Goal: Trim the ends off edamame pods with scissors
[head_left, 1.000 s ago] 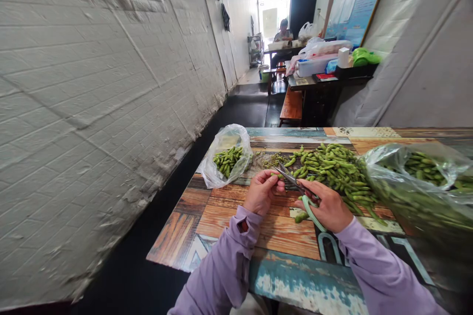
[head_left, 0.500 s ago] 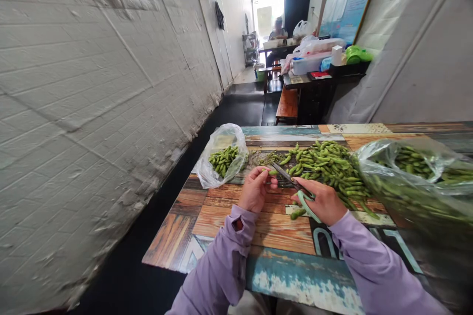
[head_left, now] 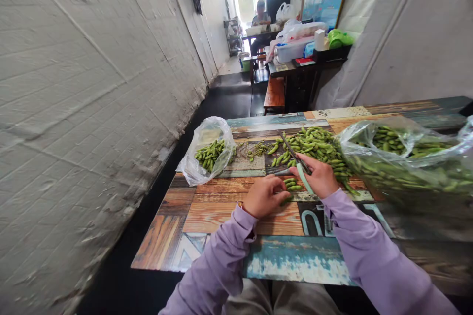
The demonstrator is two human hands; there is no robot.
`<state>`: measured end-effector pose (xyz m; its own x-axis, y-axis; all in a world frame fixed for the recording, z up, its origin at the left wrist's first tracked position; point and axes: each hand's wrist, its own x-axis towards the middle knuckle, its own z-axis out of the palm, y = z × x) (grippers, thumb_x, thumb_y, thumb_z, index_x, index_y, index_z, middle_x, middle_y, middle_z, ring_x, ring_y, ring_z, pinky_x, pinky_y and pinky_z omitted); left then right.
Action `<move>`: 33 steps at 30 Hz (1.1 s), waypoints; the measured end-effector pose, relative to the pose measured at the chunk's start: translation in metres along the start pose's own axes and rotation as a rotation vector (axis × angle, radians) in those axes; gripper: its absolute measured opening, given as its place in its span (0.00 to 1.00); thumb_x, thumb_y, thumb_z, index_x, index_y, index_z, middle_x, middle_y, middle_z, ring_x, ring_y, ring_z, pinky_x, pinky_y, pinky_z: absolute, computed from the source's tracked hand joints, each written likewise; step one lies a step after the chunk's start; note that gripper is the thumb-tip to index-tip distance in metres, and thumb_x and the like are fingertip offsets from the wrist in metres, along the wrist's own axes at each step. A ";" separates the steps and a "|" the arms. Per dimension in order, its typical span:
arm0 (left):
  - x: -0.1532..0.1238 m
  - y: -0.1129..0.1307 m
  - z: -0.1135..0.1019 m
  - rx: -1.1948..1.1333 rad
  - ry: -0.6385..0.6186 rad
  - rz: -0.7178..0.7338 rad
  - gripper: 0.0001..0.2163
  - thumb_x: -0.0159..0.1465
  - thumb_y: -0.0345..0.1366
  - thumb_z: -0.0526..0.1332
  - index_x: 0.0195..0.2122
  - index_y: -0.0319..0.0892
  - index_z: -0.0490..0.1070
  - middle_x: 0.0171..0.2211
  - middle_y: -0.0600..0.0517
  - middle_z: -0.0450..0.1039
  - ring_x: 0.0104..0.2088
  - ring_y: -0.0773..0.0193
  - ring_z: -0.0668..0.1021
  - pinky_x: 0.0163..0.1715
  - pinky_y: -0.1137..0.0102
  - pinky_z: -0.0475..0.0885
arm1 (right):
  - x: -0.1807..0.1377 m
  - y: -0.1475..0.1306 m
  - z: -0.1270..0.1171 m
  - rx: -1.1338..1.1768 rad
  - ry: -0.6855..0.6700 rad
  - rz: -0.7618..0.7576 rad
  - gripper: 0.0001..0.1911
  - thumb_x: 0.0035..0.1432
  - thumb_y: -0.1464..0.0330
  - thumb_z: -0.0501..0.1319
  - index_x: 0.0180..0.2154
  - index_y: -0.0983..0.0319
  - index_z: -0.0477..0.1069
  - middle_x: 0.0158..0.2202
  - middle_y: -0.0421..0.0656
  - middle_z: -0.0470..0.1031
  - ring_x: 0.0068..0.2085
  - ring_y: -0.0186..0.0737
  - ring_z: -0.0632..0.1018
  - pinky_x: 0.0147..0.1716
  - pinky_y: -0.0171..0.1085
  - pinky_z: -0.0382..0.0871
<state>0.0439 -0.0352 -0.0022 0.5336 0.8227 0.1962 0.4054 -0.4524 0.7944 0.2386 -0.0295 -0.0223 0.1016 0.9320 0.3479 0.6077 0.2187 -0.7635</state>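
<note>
My right hand [head_left: 318,175] is closed around the green handles of the scissors [head_left: 296,160]. Their blades are nearly together and point away from me, over the near edge of the pile of pods [head_left: 318,145]. My left hand [head_left: 264,196] lies low on the table [head_left: 221,216], just beside the right one, with its fingers curled towards a few loose pods [head_left: 292,187] between the two hands. One pod seems to sit under my fingertips, but they hide it, so I cannot tell whether I have it pinched or only touch it.

The pile spreads across the middle of the table, beyond both hands. To its left, well apart from my hands, is a small bag [head_left: 204,155], open and holding a handful of pods. On my right a large bag [head_left: 401,157], bulging with pods, sits against the pile's right edge.
</note>
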 end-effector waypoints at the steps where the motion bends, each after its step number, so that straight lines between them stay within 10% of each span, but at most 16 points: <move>1: -0.002 0.001 0.002 0.072 -0.015 0.041 0.04 0.52 0.36 0.65 0.27 0.42 0.72 0.28 0.51 0.71 0.29 0.65 0.70 0.30 0.72 0.63 | 0.000 0.000 0.001 -0.005 -0.007 -0.003 0.24 0.51 0.58 0.63 0.50 0.60 0.71 0.47 0.46 0.76 0.46 0.46 0.78 0.47 0.45 0.73; 7: -0.004 0.001 0.005 0.117 -0.045 0.096 0.05 0.49 0.28 0.65 0.27 0.44 0.72 0.33 0.50 0.71 0.31 0.64 0.71 0.32 0.71 0.63 | -0.001 -0.002 0.002 -0.025 0.000 -0.021 0.23 0.52 0.57 0.63 0.49 0.57 0.71 0.47 0.44 0.77 0.45 0.44 0.78 0.47 0.43 0.73; 21: 0.006 -0.009 -0.021 -0.805 0.338 -0.266 0.15 0.47 0.38 0.70 0.32 0.38 0.70 0.25 0.56 0.66 0.21 0.75 0.64 0.23 0.77 0.59 | -0.009 -0.007 0.006 -0.042 -0.103 -0.196 0.24 0.52 0.58 0.62 0.51 0.61 0.69 0.47 0.48 0.76 0.45 0.46 0.78 0.46 0.43 0.73; 33: 0.005 -0.013 -0.027 -0.524 0.350 -0.139 0.08 0.55 0.39 0.64 0.31 0.39 0.75 0.29 0.51 0.71 0.33 0.64 0.70 0.36 0.72 0.65 | -0.013 -0.012 0.007 -0.092 -0.276 -0.318 0.25 0.51 0.59 0.63 0.51 0.58 0.69 0.44 0.46 0.75 0.43 0.43 0.77 0.44 0.41 0.73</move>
<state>0.0213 -0.0158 0.0039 0.1923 0.9653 0.1765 -0.0103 -0.1778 0.9840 0.2242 -0.0420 -0.0211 -0.3093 0.8674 0.3899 0.6436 0.4928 -0.5856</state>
